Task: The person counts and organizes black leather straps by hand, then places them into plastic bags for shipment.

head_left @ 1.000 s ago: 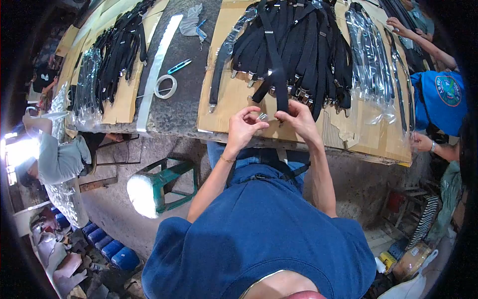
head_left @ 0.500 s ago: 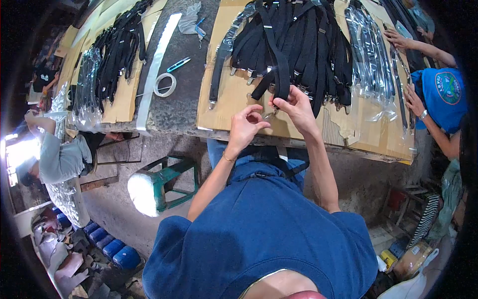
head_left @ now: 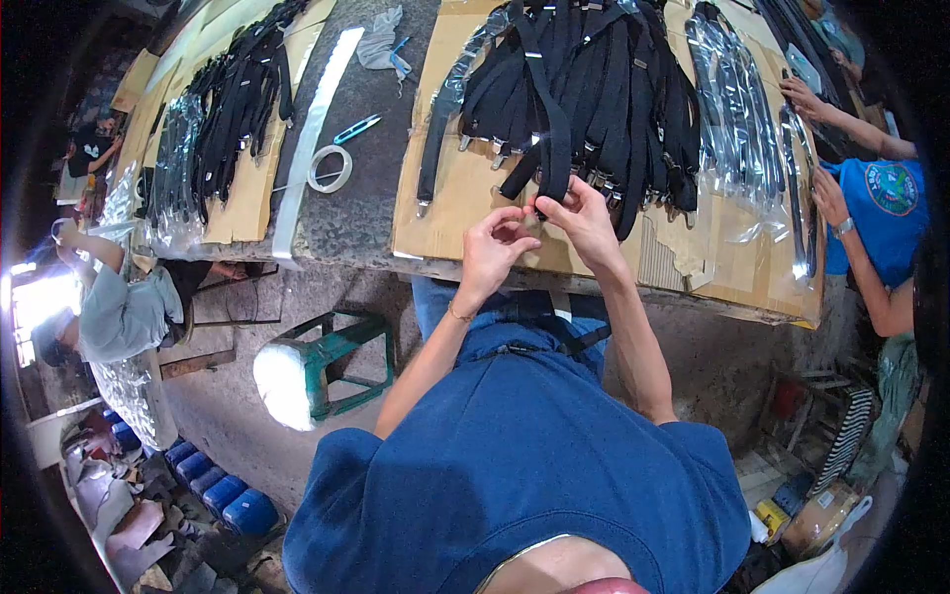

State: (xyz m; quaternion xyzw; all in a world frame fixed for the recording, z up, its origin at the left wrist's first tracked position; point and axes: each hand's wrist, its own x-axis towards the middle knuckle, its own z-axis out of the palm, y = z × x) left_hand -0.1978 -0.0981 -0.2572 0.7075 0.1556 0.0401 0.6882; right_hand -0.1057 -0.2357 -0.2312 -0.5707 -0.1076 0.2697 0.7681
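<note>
L hand (head_left: 488, 259) nearer blk strap (head_left: 558, 148).

Cardboard sheet (head_left: 421, 233): bare at the front-left corner, a low way in beside the left hand (head_left: 490, 249).
Black strap pile (head_left: 594, 99): fills the middle, its clipped ends reaching toward the right hand (head_left: 589, 226).
Bagged straps (head_left: 732, 114): bar the right side (glare blurs their edges), with bare cardboard nearer the wearer.
Dark tabletop (head_left: 346, 223): open near its front edge; tape roll (head_left: 342, 181), blue cutter (head_left: 357, 129) and grey cloth (head_left: 381, 49) interrupt it farther back.
</note>
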